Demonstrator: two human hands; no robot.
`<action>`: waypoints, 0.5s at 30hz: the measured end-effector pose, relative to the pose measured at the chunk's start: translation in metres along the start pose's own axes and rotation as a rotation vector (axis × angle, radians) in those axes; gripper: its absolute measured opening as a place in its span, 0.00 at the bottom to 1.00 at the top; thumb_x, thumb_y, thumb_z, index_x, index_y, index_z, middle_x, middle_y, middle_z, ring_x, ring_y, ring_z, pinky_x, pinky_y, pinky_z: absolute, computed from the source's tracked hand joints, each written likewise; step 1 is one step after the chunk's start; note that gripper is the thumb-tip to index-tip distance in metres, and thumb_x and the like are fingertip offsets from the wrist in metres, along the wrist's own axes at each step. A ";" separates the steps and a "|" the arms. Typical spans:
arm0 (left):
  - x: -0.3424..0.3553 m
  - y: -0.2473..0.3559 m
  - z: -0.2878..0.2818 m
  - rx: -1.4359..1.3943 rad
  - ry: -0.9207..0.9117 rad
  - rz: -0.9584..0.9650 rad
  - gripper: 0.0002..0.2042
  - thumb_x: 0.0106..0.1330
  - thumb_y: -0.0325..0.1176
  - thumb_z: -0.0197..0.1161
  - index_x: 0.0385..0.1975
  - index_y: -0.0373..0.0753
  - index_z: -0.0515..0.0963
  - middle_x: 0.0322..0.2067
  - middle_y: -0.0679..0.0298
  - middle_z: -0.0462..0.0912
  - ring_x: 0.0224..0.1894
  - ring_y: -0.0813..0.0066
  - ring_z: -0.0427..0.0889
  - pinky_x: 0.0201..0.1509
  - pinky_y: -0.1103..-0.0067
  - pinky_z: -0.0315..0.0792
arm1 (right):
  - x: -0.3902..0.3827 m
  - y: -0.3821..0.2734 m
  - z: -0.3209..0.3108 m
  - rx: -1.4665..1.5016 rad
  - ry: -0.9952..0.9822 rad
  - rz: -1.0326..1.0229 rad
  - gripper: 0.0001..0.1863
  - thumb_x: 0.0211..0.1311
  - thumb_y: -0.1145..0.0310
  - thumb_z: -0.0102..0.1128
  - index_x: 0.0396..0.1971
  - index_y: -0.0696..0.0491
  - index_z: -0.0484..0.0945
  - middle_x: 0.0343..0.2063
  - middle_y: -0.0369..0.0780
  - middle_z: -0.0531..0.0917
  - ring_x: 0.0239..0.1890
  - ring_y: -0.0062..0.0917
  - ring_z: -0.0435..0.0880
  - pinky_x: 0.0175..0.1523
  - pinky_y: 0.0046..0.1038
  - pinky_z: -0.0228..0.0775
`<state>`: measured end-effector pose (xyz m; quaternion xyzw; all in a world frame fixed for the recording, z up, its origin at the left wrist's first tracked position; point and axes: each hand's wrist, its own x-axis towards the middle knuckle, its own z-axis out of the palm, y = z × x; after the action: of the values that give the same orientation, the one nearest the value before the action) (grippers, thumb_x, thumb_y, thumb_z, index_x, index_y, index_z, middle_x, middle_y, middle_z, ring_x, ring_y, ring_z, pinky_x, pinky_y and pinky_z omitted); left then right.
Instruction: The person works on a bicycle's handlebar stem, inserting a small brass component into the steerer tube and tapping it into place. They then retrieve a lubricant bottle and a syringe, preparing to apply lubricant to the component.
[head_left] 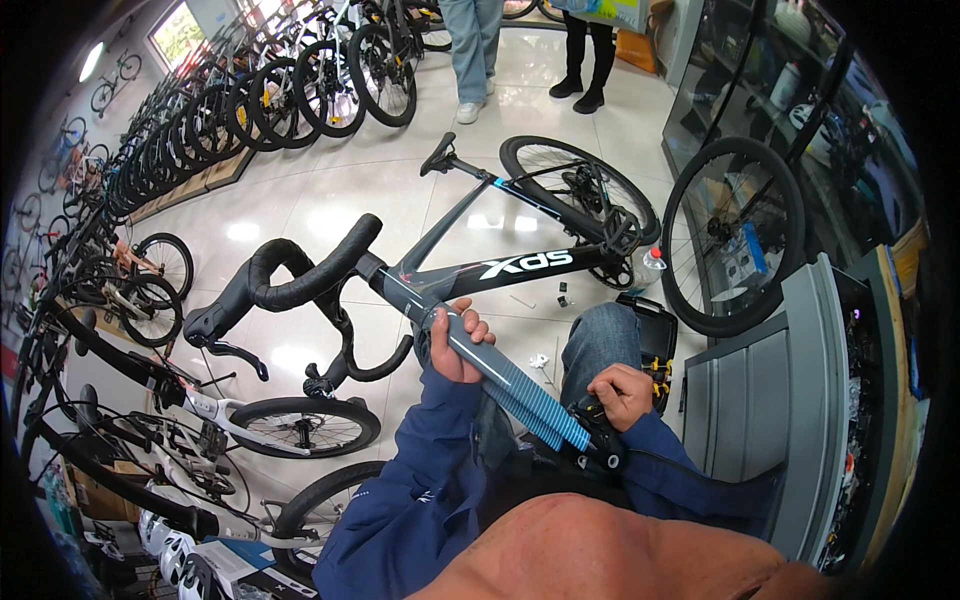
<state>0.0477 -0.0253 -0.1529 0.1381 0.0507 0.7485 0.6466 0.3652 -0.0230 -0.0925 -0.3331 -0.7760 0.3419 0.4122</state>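
Note:
A dark grey road bicycle frame (500, 268) lies tilted in front of me, its drop handlebar (300, 285) to the left and its rear wheel (580, 190) farther away. My left hand (455, 340) grips the upper part of the grey and blue striped fork leg (510, 385). My right hand (622, 395) closes on the black brake caliper (598, 440) at the fork's lower end, near my knee. No front wheel sits in the fork.
A loose front wheel (735, 235) leans against a grey cabinet (770, 400) on the right. A black toolbox (655, 350) and small parts lie on the tiled floor. Rows of bicycles (240, 110) line the left. Two people (520, 50) stand at the back.

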 end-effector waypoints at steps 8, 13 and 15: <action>0.000 0.000 0.000 0.038 0.054 -0.004 0.24 0.80 0.55 0.50 0.58 0.40 0.73 0.32 0.68 0.74 0.33 0.76 0.75 0.46 0.70 0.76 | -0.001 -0.001 0.001 0.001 0.035 0.010 0.15 0.69 0.64 0.65 0.25 0.58 0.84 0.24 0.41 0.86 0.27 0.31 0.86 0.34 0.29 0.75; 0.000 0.000 0.001 0.061 0.054 0.004 0.24 0.80 0.55 0.51 0.58 0.40 0.73 0.32 0.68 0.74 0.33 0.76 0.74 0.46 0.71 0.76 | -0.001 -0.001 0.001 0.010 0.042 0.016 0.14 0.68 0.66 0.66 0.25 0.58 0.84 0.24 0.42 0.86 0.26 0.32 0.86 0.34 0.30 0.75; 0.000 0.000 0.001 0.058 0.053 0.002 0.24 0.80 0.55 0.50 0.59 0.39 0.73 0.32 0.68 0.74 0.33 0.76 0.74 0.45 0.71 0.76 | -0.001 -0.001 0.001 0.008 0.044 0.018 0.13 0.68 0.66 0.66 0.25 0.59 0.83 0.24 0.42 0.86 0.26 0.32 0.86 0.34 0.30 0.75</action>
<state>0.0478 -0.0256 -0.1520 0.1371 0.0895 0.7508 0.6399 0.3644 -0.0248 -0.0921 -0.3459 -0.7624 0.3413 0.4274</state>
